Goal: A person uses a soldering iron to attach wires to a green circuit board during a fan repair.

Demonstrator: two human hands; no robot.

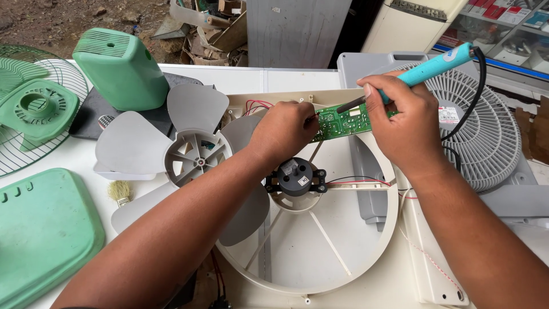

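Green circuit board (342,122) held over the upper rim of the cream fan housing (366,252), above the black motor (296,178) at its hub. Left hand (283,130) pinches the board's left end with closed fingers. Right hand (400,123), just right of the board, is closed around a turquoise soldering iron (437,64), its dark tip touching the board's top edge. 1 grey fan blade (191,154) lies left of the motor; 1 grey grille (486,134) lies right of the board; red wires (257,105) run beside the left hand
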